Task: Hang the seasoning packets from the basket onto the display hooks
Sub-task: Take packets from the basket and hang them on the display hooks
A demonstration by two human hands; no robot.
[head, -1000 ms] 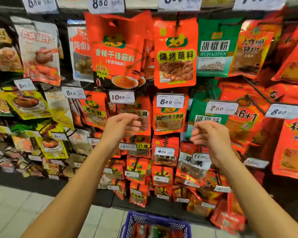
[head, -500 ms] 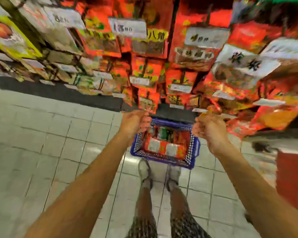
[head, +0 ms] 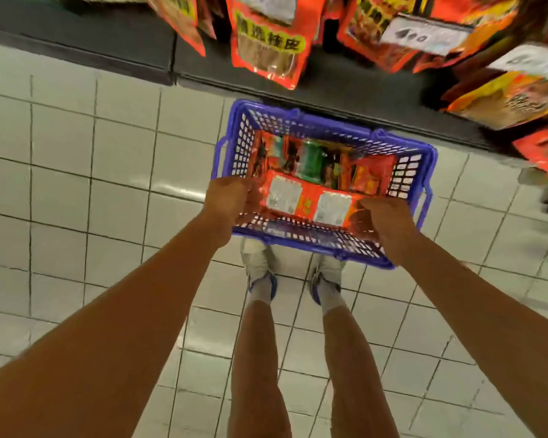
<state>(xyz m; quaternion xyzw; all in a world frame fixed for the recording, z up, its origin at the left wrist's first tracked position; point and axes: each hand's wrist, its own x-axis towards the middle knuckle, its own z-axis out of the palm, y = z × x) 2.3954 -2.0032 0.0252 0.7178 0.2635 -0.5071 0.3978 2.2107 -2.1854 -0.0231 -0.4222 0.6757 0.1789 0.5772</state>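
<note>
A blue plastic basket [head: 301, 119] stands on the tiled floor in front of my feet. Several seasoning packets lie in it, mostly red, with a green packet [head: 312, 161] in the middle. On top lies a long red packet [head: 307, 203] with two white panels. My left hand [head: 227, 200] curls its fingers round that packet's left end. My right hand [head: 385, 221] grips its right end. Both hands are down inside the basket's near side.
Red and orange packets [head: 266, 42] hang on the display above the basket, one with a white price tag [head: 424, 33]. The dark shelf base [head: 108, 42] runs along the floor behind the basket. My shoes [head: 261, 273] touch the basket's near edge.
My view swung from the display down to the basket. Both hands, which held nothing, dropped into the basket and took hold of the long red packet's ends.
</note>
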